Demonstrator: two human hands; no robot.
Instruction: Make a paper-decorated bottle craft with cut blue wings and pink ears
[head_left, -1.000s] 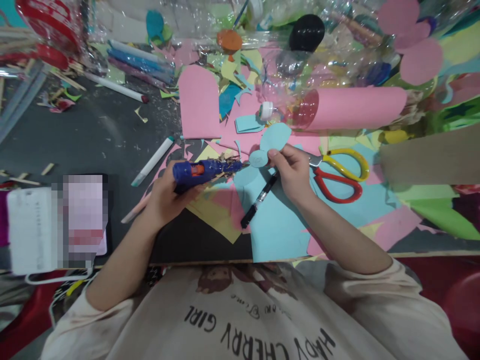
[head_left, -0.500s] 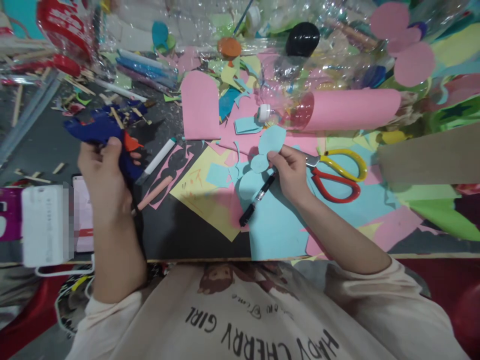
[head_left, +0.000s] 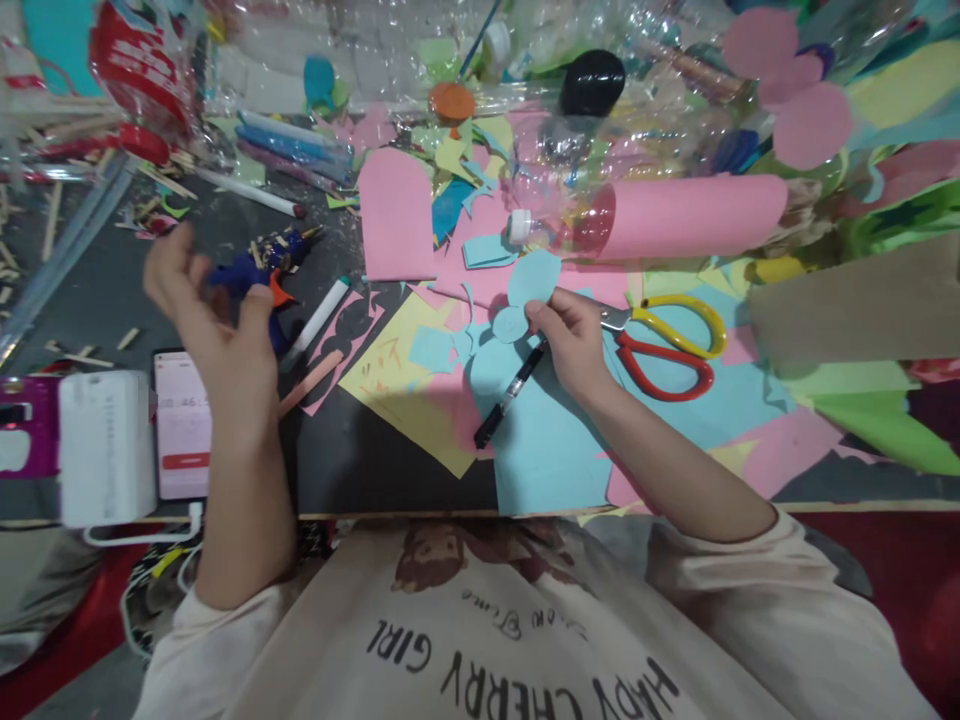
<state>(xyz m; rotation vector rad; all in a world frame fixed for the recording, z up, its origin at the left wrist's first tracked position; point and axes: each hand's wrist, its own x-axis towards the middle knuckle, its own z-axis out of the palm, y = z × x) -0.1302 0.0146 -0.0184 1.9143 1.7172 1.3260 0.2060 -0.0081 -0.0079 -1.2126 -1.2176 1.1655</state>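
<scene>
My left hand (head_left: 217, 300) is open at the left, fingers spread and partly in front of a blue glue gun (head_left: 244, 270) with an orange trigger. The glue gun lies on the dark table, tip toward the upper right, wood bits around it; the hand hides part of its body. Between thumb and fingers, my right hand (head_left: 574, 345) pinches a light blue paper cutout (head_left: 534, 278) made of two joined rounded shapes. Under that hand lie a black pen (head_left: 511, 393) and light blue paper (head_left: 555, 470). Scissors (head_left: 667, 350) with one yellow and one red handle lie just right of it.
A bottle wrapped in pink paper (head_left: 697, 216) lies behind my right hand. A pink paper piece (head_left: 396, 215), a white marker (head_left: 319, 318) and yellow paper (head_left: 420, 400) lie mid-table. Clear plastic bottles crowd the back. A phone (head_left: 180, 425) and a white box-shaped device (head_left: 106, 450) sit at the left.
My left hand has let go of the glue gun and its fingers have spread, lifting off it. My right hand still pinches the blue cutout. The whole view has shifted slightly.
</scene>
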